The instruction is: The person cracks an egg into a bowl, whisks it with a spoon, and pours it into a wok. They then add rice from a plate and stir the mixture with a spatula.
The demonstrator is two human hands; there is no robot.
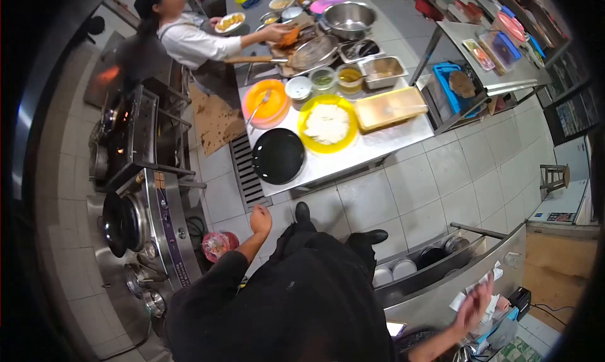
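Tiled floor [403, 179] surrounds the main bench [384, 141] and a steel side bench [441, 287]. Yellow bowl [305, 135] of white food and dark round pan [278, 156]: adjacent, near edge of main bench. Right hand [474, 306]: open, fingers extended, at white paper [458, 301]; contact cannot be determined. Left hand [261, 220]: curled nearly closed, apart from pan; grip contents cannot be determined.

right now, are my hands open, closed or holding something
Left hand: curled closed, nothing visible in it.
Right hand: open, fingers extended, near thin white sheets.
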